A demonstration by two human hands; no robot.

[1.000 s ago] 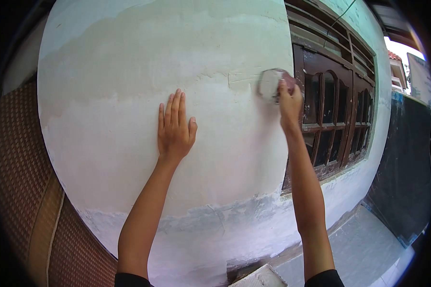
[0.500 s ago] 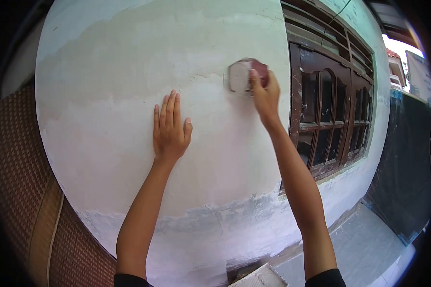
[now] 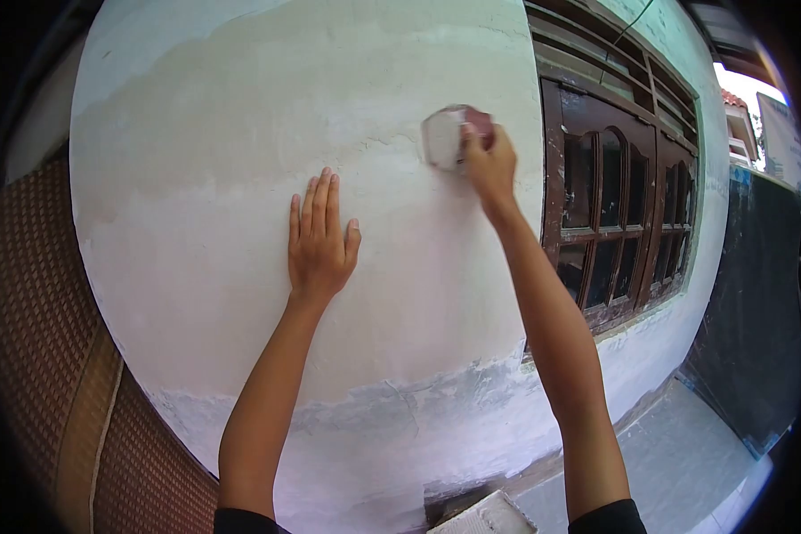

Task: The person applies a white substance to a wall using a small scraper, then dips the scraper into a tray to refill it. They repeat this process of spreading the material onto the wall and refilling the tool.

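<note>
My left hand lies flat against the pale plastered wall, fingers spread a little and pointing up. Higher and to the right, my right hand grips a piece of sandpaper, whitish on its left part and dark red on its right. It is held at the wall below a thin crack line and is slightly blurred. The fingers behind it are partly hidden.
A brown wooden window with dark panes is set in the wall at the right. Woven brown panels stand at the left. A whitish, crusted container sits at the bottom, and a dark panel is at far right.
My right hand and the sandpaper have shifted slightly left and down. My left hand stays flat on the wall. The whole view has moved a little.
</note>
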